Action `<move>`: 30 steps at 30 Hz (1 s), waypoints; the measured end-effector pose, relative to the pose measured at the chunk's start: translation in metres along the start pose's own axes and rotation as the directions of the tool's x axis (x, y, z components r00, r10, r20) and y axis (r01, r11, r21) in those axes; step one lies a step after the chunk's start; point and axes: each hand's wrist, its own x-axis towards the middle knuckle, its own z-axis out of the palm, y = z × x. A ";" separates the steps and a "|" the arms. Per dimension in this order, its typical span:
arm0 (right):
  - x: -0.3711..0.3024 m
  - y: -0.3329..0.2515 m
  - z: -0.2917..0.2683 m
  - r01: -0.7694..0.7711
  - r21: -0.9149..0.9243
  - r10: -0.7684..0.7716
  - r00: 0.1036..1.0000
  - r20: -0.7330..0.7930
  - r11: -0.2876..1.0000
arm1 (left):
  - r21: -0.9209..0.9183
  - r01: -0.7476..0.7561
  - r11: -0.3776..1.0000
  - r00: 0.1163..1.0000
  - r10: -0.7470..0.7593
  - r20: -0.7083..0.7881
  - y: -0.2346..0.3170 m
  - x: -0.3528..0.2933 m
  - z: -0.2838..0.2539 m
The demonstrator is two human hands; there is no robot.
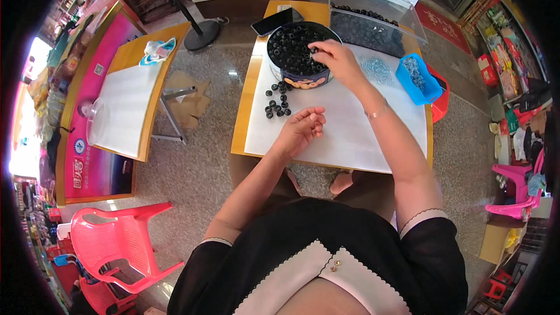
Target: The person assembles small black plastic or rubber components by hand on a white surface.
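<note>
Both hands (338, 63) near tub (309, 81) of black pieces (290, 46)

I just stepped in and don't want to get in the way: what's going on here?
A person stands at a table, right hand over a round tub of black bead-like pieces, fingertips at them; whether one is pinched is unclear. The left hand, loosely curled, shows nothing in it. Loose black pieces lie between it and the tub on a white sheet. On the right are a clear box and a blue basket.
</note>
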 end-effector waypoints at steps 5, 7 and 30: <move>-0.088 -0.038 0.008 -0.032 -0.060 0.026 0.994 -0.105 0.998 | -0.075 -0.130 0.989 0.991 0.131 0.006 -0.005 0.005 -0.007; -0.108 -0.044 0.017 -0.035 -0.147 0.011 0.986 -0.165 0.989 | -0.064 -0.161 0.985 0.987 0.161 -0.004 -0.001 0.006 -0.003; -0.144 -0.040 0.032 -0.157 0.182 0.188 0.968 -0.168 0.971 | 0.017 -0.024 1.000 0.999 0.023 0.045 -0.003 0.002 -0.004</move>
